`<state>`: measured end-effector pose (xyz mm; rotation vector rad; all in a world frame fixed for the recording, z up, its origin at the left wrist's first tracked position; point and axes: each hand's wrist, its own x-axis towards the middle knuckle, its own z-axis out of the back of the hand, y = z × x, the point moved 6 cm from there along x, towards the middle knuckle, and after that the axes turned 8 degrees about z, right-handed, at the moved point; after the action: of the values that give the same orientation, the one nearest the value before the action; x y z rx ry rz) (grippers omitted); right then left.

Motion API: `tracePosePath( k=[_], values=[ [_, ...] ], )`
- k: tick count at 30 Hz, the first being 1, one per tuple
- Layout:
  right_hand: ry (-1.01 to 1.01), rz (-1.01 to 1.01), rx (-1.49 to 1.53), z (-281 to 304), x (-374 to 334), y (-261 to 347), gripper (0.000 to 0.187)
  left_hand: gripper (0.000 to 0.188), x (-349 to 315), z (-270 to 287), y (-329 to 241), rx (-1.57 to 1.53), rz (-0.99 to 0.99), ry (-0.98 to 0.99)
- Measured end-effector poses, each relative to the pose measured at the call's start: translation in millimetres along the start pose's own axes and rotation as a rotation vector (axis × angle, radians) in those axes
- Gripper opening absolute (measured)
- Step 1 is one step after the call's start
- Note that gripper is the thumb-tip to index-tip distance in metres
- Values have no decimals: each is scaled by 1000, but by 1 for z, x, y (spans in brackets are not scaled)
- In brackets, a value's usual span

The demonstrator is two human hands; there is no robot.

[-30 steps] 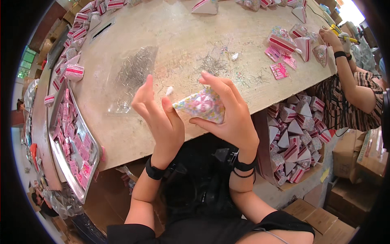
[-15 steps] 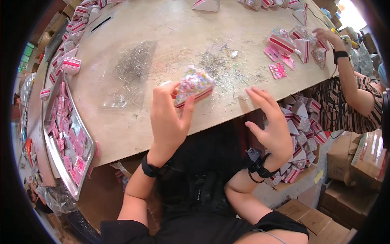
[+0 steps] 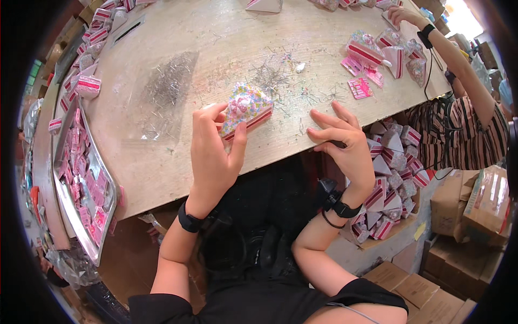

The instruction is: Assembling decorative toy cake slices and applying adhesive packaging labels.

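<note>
My left hand is closed around the left side of a toy cake slice, a wedge with a speckled pastel top, a pink rosette-like piece and red-and-white layered sides. It is held over the table near the front edge. My right hand hovers at the table's edge to the right, fingers bent but apart, and I see nothing in it. Past the slice lies a loose scatter of thin metal pins or wires. A clear plastic bag with more of these wires rests to the left.
A metal tray of pink cards stands at left. Cake slices line the far left edge; more sit by pink cards at right. A box of slices stands below. Another person's hand reaches in at upper right.
The cake slice has turned slightly in my left hand, its top showing more. My right hand's fingers have bent inward. The other person's hand has moved farther across the table.
</note>
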<state>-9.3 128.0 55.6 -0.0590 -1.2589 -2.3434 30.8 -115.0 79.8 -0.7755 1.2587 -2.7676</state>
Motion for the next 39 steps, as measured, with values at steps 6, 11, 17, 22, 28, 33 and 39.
tracePosePath(
  k=[6, 11, 17, 22, 28, 33, 39],
  values=[
    [21, 66, 7, 2, 3, 4, 40, 40, 0, -1, -7, 73, -167, -17],
    [49, 110, -89, 3, 6, 4, 28, 37, -11, 7, -23, 73, -396, -214],
    [16, 90, -69, 2, 2, 1, 17, 30, -53, -22, -63, 143, -628, 28],
    [-91, 185, 31, 1, 1, -6, 7, 35, -39, -71, -64, 264, -554, 375],
    [-197, 240, 126, 13, -1, -10, 10, 66, -31, -78, -51, 441, -347, 371],
    [-196, 303, 141, 18, -1, -10, 11, 70, -26, -66, -68, 262, -297, 349],
    [-137, 297, 177, 14, -4, -19, 11, 58, -21, -79, -81, 294, -369, 442]
  ],
)
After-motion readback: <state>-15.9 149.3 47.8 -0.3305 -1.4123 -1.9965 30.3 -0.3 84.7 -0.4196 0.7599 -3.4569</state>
